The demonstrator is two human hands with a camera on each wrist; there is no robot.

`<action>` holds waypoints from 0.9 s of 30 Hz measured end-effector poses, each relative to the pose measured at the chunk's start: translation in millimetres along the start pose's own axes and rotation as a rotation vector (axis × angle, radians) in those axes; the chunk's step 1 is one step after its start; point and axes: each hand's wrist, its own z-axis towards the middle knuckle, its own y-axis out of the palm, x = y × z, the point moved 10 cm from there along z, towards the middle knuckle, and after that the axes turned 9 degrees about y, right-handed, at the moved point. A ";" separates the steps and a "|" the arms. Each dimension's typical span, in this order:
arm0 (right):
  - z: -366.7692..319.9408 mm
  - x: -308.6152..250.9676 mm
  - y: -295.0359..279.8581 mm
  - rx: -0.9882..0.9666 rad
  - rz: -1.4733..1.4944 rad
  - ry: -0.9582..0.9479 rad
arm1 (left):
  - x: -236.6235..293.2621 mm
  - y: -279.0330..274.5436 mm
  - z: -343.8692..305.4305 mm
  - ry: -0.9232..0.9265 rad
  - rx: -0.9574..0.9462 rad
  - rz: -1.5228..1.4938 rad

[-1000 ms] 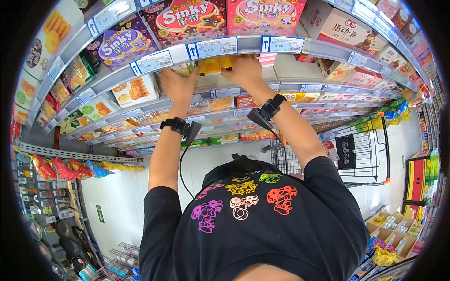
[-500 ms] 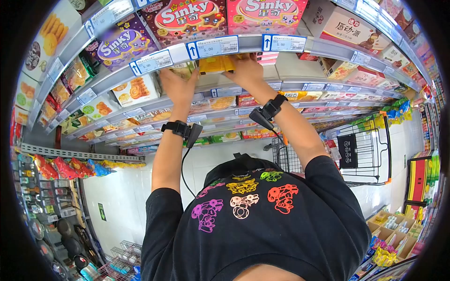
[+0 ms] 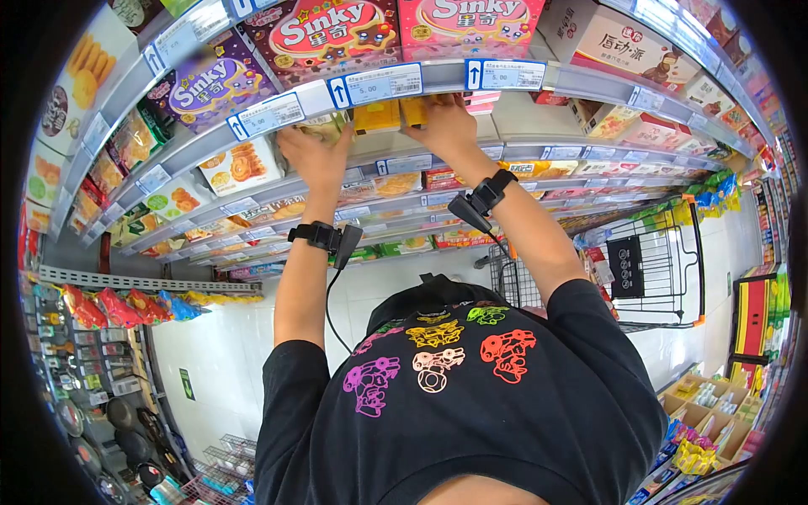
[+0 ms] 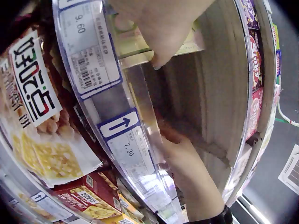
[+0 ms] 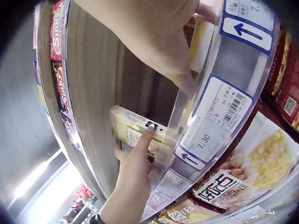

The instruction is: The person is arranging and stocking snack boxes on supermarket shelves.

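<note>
My left hand (image 3: pixel 316 156) grips a pale green box (image 5: pixel 135 126) on the shelf, its thumb on one side of the box in the right wrist view. To the right, my right hand (image 3: pixel 449 130) reaches under the upper shelf edge and pinches a yellow packet (image 3: pixel 412 110) between thumb and fingers. Its fingertips are partly hidden behind the price rail. Between the hands a second yellow packet (image 3: pixel 376 116) stands at the shelf front. In the right wrist view a yellow-and-white pack (image 5: pixel 201 44) shows beside the right thumb.
Sinky boxes (image 3: pixel 328 34) stand on the shelf above, behind a rail of price labels (image 3: pixel 383 86). A white biscuit pack (image 3: pixel 240 167) lies left of my left hand. More biscuit packs fill lower shelves. A black wire shopping cart (image 3: pixel 665 269) stands at the right.
Both hands stay nearly in place. The yellow packets, which looked joined half a second ago, now show a dividing line between them. The head view has shifted slightly.
</note>
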 end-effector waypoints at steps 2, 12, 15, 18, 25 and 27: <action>0.5 -1.7 -1.8 -0.003 -0.021 0.009 | -0.8 -1.6 -0.7 -0.004 0.023 0.008; 11.1 -13.1 16.3 -0.116 -0.239 -0.015 | 0.6 -4.4 5.3 -0.046 -0.020 -0.173; 8.9 -15.6 14.9 -0.112 -0.280 -0.036 | 28.5 -28.0 -11.1 0.208 0.160 -0.068; 8.1 -17.3 15.1 -0.073 -0.264 -0.066 | 67.0 -23.4 -31.5 0.440 0.046 -0.169; 13.3 -11.8 37.4 -0.196 -0.156 -0.117 | 102.9 36.1 -29.2 0.593 -0.361 -0.265; 13.2 -9.9 34.6 -0.148 -0.181 -0.151 | 102.1 56.0 -22.4 0.567 -0.474 -0.256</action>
